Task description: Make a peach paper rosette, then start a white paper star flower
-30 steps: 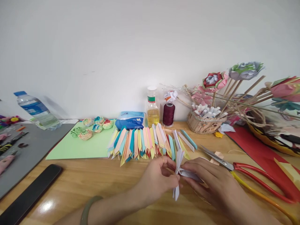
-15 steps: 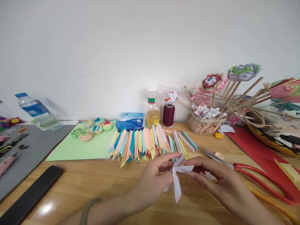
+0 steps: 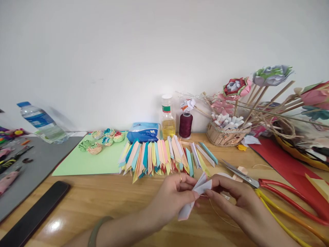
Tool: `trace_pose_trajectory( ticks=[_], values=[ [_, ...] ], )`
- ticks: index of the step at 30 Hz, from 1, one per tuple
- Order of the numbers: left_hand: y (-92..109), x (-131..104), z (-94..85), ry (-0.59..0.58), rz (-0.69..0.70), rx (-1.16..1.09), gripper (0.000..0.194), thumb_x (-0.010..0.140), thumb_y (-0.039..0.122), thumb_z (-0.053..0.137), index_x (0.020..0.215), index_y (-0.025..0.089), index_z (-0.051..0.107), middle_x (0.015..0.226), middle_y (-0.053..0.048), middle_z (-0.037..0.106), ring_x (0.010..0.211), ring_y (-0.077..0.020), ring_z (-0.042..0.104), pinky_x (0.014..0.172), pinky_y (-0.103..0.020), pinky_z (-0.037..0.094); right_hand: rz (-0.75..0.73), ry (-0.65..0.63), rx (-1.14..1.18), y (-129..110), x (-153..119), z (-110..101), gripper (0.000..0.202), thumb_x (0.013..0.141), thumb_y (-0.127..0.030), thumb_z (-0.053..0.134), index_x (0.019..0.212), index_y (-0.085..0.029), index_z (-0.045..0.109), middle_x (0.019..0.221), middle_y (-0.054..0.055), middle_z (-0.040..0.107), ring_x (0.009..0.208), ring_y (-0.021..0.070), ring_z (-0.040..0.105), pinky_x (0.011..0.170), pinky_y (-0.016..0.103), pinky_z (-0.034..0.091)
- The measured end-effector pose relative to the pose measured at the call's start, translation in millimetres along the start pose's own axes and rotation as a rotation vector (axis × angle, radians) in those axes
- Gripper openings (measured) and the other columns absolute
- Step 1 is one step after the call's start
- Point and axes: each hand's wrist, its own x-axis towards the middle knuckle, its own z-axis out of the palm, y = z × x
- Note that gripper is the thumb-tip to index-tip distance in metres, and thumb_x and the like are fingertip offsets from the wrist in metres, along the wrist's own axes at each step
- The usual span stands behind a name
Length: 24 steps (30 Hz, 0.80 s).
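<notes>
My left hand (image 3: pixel 177 197) pinches a folded white paper piece (image 3: pixel 187 208) between thumb and fingers, near the table's front middle. White flaps stick out above and below the thumb. My right hand (image 3: pixel 228 197) is closed at the right side of the paper, its thumb and index fingertips around a thin thread (image 3: pixel 217 213) that curves down toward the table. Just behind both hands lies a row of folded colored paper strips (image 3: pixel 154 156). Red-handled scissors (image 3: pixel 253 181) lie right of my right hand, blades pointing to the back left.
Yellow handles (image 3: pixel 282 212) lie by the scissors. Behind stand a thread spool (image 3: pixel 185 126), a bottle of yellow liquid (image 3: pixel 168 118) and a basket (image 3: pixel 224 135) near paper flowers. At left are green paper (image 3: pixel 69 164), a black case (image 3: pixel 36 212) and a water bottle (image 3: pixel 43 123).
The white paper's flaps, spread apart before, now lie closer together and tilted. My right fingers have moved in around the thread. The view has shifted slightly.
</notes>
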Motion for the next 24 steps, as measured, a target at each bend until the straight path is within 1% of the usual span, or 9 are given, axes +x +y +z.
trace_pose_trajectory(
  ticks=[4,10,13,15,17,20,22,24],
  values=[
    [0,0,2.4,0.009,0.012,-0.014,0.02,0.057,0.018,0.057,0.076,0.013,0.058,0.07,-0.002,0.062,0.054,-0.0087,0.053,0.056,-0.024,0.039,0.043,0.007,0.067,3,-1,2,0.018,0.085,-0.029,0.046,0.073,-0.021,0.058,0.068,-0.001,0.063,0.065,0.0141,0.059,0.06,0.025,0.047],
    [-4,0,2.1,-0.059,0.089,-0.012,0.016,0.06,0.018,0.057,0.076,0.014,0.057,0.069,-0.002,0.062,0.061,-0.0105,0.056,0.063,-0.026,0.042,0.107,-0.009,0.293,4,2,5,0.02,0.083,-0.033,0.048,0.072,-0.02,0.058,0.068,0.0,0.063,0.066,0.015,0.06,0.062,0.027,0.049],
    [-3,0,1.2,-0.077,0.094,-0.005,0.016,0.062,0.019,0.059,0.077,0.013,0.057,0.07,-0.002,0.062,0.061,-0.0103,0.055,0.06,-0.024,0.04,0.114,-0.011,0.345,3,2,3,0.019,0.083,-0.033,0.048,0.072,-0.02,0.058,0.068,0.0,0.063,0.066,0.0154,0.061,0.062,0.027,0.05],
    [-1,0,0.3,-0.076,0.07,-0.02,0.019,0.062,0.02,0.061,0.079,0.013,0.058,0.071,-0.003,0.062,0.059,-0.0092,0.054,0.057,-0.022,0.038,0.078,-0.011,0.276,1,0,1,0.016,0.083,-0.03,0.048,0.075,-0.02,0.058,0.072,0.0,0.064,0.068,0.0154,0.061,0.063,0.027,0.05],
    [0,0,-1.0,-0.091,0.023,-0.062,0.025,0.062,0.023,0.064,0.084,0.013,0.06,0.075,-0.003,0.062,0.059,-0.0082,0.053,0.058,-0.022,0.038,0.01,0.008,0.133,-1,-2,-1,0.012,0.082,-0.026,0.049,0.076,-0.021,0.058,0.074,0.0,0.064,0.069,0.0151,0.061,0.063,0.026,0.05],
    [3,-1,-3.4,-0.145,-0.062,-0.158,0.033,0.061,0.034,0.068,0.085,0.012,0.063,0.072,-0.003,0.06,0.059,-0.0089,0.053,0.06,-0.024,0.039,-0.081,0.059,-0.054,-4,-5,-4,0.012,0.08,-0.022,0.049,0.072,-0.022,0.058,0.07,0.0,0.064,0.065,0.0152,0.06,0.059,0.026,0.048],
    [4,-1,-5.3,-0.174,-0.109,-0.208,0.037,0.059,0.039,0.07,0.081,0.01,0.064,0.066,-0.003,0.06,0.059,-0.0098,0.054,0.063,-0.025,0.04,-0.086,0.063,-0.078,-5,-6,-6,0.014,0.081,-0.023,0.047,0.071,-0.022,0.057,0.068,0.0,0.063,0.063,0.0152,0.06,0.056,0.026,0.047],
    [6,-1,-7.3,-0.208,-0.137,-0.229,0.037,0.058,0.038,0.071,0.08,0.009,0.065,0.064,-0.004,0.06,0.059,-0.0103,0.055,0.066,-0.026,0.041,-0.056,0.047,-0.025,-5,-6,-6,0.016,0.082,-0.026,0.046,0.07,-0.021,0.056,0.068,0.0,0.063,0.062,0.0151,0.059,0.056,0.026,0.047]
  ],
)
